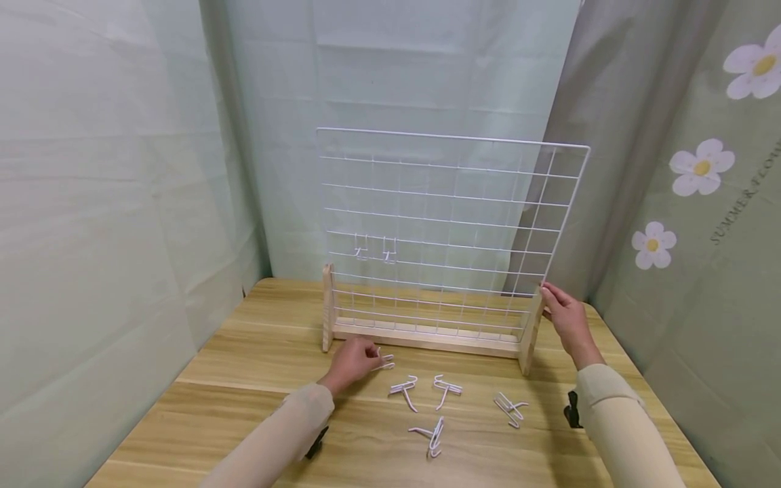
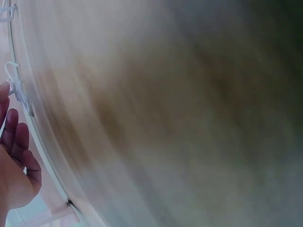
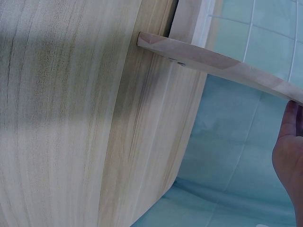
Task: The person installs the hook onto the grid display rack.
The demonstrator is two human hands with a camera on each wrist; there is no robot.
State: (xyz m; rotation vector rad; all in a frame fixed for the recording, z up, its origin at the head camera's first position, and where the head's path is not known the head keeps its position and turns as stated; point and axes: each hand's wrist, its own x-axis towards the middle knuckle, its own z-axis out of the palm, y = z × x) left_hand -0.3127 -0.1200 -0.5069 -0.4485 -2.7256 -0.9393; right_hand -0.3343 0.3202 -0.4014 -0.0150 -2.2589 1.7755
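My left hand (image 1: pixel 354 362) pinches a white wire hook (image 1: pixel 386 362) low over the table, in front of the rack. In the left wrist view, the thumb and fingertips of the left hand (image 2: pixel 16 156) are at the hook (image 2: pixel 19 92), at the left edge of the picture. With thumb and fingers, my right hand (image 1: pixel 567 318) holds the white wire grid rack at the top of its right wooden post (image 1: pixel 532 332). The grid (image 1: pixel 451 196) stands upright, leaning slightly back. Two hooks, a left one (image 1: pixel 361 248) and a right one (image 1: pixel 389 251), hang on it.
Several more white hooks lie on the wooden table (image 1: pixel 232 407), among them one at the front (image 1: pixel 434 437) and one at the right (image 1: pixel 511 409). The rack's wooden base bar (image 1: pixel 427 335) runs between its posts. Pale curtains (image 1: pixel 122 169) enclose the table.
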